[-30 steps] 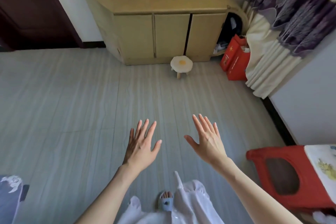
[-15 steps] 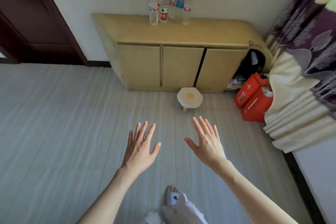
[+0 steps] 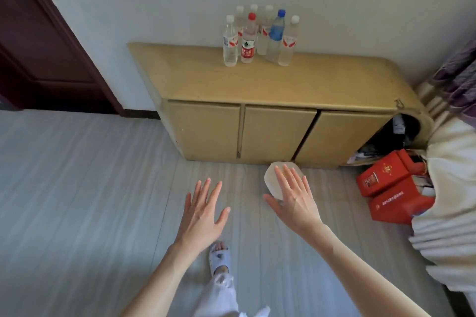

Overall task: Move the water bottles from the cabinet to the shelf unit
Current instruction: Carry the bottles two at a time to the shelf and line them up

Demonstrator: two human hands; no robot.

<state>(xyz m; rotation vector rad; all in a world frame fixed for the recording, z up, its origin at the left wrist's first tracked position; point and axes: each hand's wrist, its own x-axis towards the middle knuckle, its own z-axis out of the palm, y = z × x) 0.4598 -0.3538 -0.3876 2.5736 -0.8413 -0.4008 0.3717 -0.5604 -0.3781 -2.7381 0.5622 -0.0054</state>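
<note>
I see a grey striped floor filling most of the view, with a white wall behind and a dark wooden door at the far left. Against the wall stands the tan cabinet, low and long, its three front doors closed and a rounded open end at the right with dark things inside that I cannot make out. Purple and white curtains hang down the right edge. Two red boxes sit on the floor between the cabinet's open end and the curtains.

My left hand and right hand are both held out above the floor, palms down, fingers straight and spread, holding nothing. The right hand covers part of a small white stool that stands just in front of the cabinet.

The water bottles stand upright in a tight cluster on the cabinet top near the wall, well apart from both hands; one has a red cap, one a blue cap, the rest white. A foot in a pale slipper shows below my left hand.
</note>
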